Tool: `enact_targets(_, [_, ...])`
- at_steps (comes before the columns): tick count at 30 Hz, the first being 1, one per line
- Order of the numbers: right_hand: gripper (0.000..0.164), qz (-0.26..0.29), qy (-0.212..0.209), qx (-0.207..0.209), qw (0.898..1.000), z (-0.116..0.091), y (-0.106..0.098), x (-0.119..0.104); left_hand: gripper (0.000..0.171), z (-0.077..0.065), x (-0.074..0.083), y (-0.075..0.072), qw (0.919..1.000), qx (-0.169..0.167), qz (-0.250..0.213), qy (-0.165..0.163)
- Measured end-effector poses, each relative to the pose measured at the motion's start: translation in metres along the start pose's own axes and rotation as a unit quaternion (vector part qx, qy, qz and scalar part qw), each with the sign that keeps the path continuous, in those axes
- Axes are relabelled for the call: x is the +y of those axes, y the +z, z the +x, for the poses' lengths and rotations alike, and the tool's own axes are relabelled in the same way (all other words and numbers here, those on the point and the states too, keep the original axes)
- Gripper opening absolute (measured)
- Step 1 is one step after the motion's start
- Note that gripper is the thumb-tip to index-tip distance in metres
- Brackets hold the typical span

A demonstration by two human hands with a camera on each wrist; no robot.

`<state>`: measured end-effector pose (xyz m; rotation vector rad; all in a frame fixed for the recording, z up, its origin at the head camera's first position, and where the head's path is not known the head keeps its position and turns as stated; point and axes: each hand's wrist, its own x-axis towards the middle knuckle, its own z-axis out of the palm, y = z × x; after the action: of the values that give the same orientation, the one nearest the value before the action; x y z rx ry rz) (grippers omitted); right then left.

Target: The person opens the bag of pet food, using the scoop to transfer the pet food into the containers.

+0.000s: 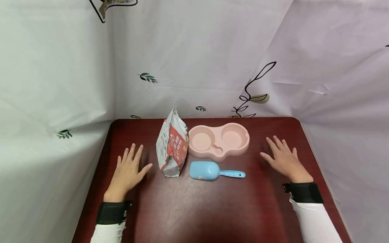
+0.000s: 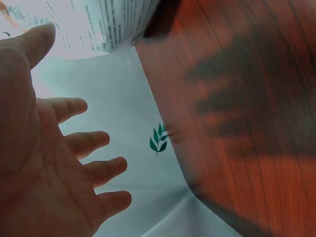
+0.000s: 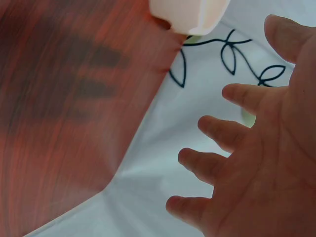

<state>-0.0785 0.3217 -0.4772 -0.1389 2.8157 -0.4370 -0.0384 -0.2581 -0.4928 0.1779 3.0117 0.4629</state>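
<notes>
My left hand point(image 1: 127, 172) hovers palm down at the left of the table, fingers spread, holding nothing. Nearest to it stands a white and red printed food bag point(image 1: 177, 145), upright, a short gap from the thumb. On the right side my right hand point(image 1: 285, 160) is likewise spread and bare, apart from everything. A pink double bowl point(image 1: 216, 155) with two round hollows sits between the hands, right beside the bag. In front of it lies a light blue scoop point(image 1: 205, 170), its handle towards the right. The left wrist view shows the bag's printed side point(image 2: 94, 24) above the thumb.
The dark red wooden table point(image 1: 212, 209) has rounded far corners. White cloth point(image 1: 194, 60) with leaf prints hangs behind it and along both sides. Black bands point(image 1: 304, 192) wrap both wrists.
</notes>
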Motion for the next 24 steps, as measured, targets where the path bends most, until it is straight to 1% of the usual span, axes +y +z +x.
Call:
enact_targets(8, [0.082,0.025,-0.029,0.010,0.999,0.000,-0.004,-0.025,0.085,0.003,0.013,-0.006,0.9996,0.023,-0.002,0.014])
enact_targets(14, [0.080,0.046,-0.057,0.018,0.997,0.003,-0.002,-0.043,0.079,0.005,0.022,-0.013,0.9993,0.031,-0.005,0.021])
enact_targets(19, [0.077,0.055,-0.094,0.038,0.993,0.011,-0.001,-0.059,0.072,0.012,0.027,-0.021,0.9983,0.049,-0.010,0.031])
enact_targets(24, [0.076,0.048,-0.125,0.041,0.990,0.022,-0.001,-0.077,0.068,0.018,0.031,-0.030,0.9970,0.066,-0.019,0.035])
